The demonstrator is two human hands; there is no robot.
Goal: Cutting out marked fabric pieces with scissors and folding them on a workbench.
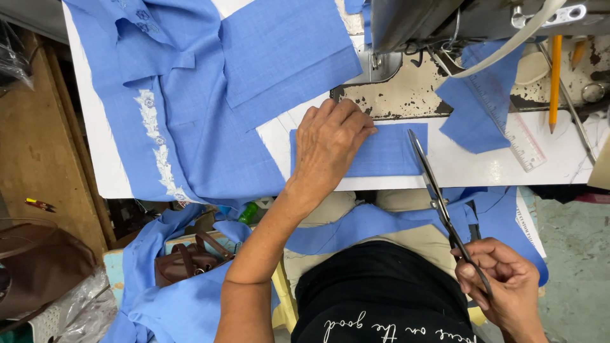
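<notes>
My left hand (330,143) lies flat on a small blue fabric rectangle (391,151) at the front edge of the white sewing table (473,166), pinning it down. My right hand (505,286) grips the handles of long metal scissors (435,190) near my lap. The blades point up and reach the rectangle's right edge. The blades look nearly closed.
A large blue garment with white embroidery (171,114) covers the table's left. A sewing machine (457,22), a clear ruler (518,136), a pencil (555,79) and another blue scrap (467,111) sit at the right. Blue strips (375,222) drape over my lap. A brown bag (190,260) is below left.
</notes>
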